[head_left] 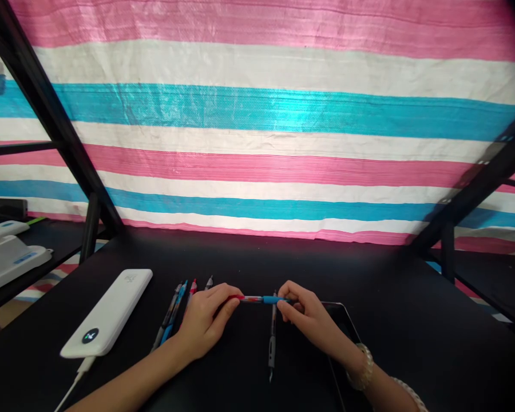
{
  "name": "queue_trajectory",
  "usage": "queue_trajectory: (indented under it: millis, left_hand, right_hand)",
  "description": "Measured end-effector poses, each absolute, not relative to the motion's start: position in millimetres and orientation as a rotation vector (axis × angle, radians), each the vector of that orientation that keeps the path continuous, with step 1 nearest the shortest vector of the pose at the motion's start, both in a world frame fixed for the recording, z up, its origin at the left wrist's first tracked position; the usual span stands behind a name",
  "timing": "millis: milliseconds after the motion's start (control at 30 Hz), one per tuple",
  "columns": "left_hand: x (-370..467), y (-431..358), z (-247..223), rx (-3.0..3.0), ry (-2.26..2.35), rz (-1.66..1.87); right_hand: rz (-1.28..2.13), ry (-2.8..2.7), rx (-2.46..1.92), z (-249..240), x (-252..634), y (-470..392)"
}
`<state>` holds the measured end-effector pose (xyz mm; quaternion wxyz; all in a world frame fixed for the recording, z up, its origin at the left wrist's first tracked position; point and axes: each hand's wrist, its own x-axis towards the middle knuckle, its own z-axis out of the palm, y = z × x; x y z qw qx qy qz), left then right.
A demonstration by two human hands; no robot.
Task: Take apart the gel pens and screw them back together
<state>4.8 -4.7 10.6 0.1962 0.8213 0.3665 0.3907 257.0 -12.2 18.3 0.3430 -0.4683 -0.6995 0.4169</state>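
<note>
Between my two hands a pen with a clear barrel and a blue grip lies level above the black table. My left hand pinches its red end. The blue end is pinched by my right hand. Just under the held pen, a grey-gripped pen lies lengthwise on the table, its tip toward me. Several more pens lie beside and partly behind my left hand, with grey, blue and red parts showing.
A white power bank with a cable lies on the left of the black table. A dark tablet is under my right forearm. Black metal bars and a striped sheet stand behind.
</note>
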Motion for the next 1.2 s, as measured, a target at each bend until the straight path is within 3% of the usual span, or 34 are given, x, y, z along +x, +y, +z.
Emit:
queue_trajectory:
  millis: [1200]
  left_hand:
    - [3.0, -6.5, 7.9, 2.279, 1.027, 1.089]
  right_hand:
    - [1.333, -1.708, -1.134, 13.1, 258.3, -6.3]
